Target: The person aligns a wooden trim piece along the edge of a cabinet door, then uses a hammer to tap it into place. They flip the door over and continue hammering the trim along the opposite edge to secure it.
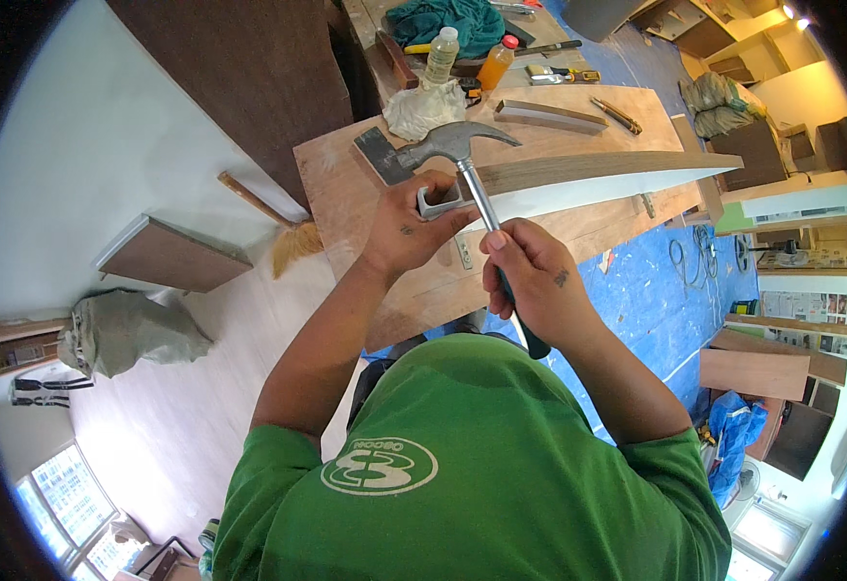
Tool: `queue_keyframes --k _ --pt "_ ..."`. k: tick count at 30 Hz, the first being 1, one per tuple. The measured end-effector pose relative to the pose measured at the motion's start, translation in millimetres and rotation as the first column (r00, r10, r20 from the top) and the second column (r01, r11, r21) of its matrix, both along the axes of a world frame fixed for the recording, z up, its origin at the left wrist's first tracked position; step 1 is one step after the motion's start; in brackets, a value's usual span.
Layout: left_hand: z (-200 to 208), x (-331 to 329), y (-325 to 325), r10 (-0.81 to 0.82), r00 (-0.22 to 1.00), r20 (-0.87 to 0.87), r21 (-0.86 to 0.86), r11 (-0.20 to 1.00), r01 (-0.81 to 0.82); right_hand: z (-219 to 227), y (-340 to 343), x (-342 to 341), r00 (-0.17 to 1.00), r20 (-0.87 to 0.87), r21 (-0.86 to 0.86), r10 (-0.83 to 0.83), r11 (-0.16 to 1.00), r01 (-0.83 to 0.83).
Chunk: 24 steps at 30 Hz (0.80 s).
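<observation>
My right hand (538, 276) is closed around the dark grip of a claw hammer (481, 198), its steel head raised above the workbench. My left hand (406, 230) pinches a small pale grey U-shaped bracket (440, 204) between thumb and fingers, at the near left end of a long panel (602, 184). That panel stands on edge, with a brown wood-grain edge and a white face. The hammer's shaft crosses in front of the panel end, so contact there is hard to tell. Beside the hammer head lies a dark grey flat block (383, 157).
The plywood worktop (409, 290) holds a white rag (425, 108), a wooden strip (551, 116) and a utility knife (617, 115). Behind stand a clear bottle (441, 58) and an orange drink bottle (497, 64). A straw broom (295, 248) leans at left; blue sheeting (636, 310) covers floor at right.
</observation>
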<state>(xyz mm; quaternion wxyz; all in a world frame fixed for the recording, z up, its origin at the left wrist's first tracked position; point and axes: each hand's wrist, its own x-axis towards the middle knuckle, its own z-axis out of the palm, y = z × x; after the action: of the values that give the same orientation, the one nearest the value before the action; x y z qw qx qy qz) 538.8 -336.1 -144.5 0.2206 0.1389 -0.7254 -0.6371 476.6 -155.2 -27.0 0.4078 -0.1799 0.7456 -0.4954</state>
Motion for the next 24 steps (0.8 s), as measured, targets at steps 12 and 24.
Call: queue_keyframes --k 12,24 --pt "-15.5 0.1 2.7 -0.016 0.99 -0.138 0.104 0.994 0.03 -4.9 -15.3 10.2 0.96 -0.27 -0.002 0.082 0.996 -0.085" --pt "-1.0 2.0 8.0 0.063 0.997 -0.053 -0.072 0.995 -0.066 -6.1 13.7 -24.3 0.819 -0.567 0.132 0.093 0.991 -0.021"
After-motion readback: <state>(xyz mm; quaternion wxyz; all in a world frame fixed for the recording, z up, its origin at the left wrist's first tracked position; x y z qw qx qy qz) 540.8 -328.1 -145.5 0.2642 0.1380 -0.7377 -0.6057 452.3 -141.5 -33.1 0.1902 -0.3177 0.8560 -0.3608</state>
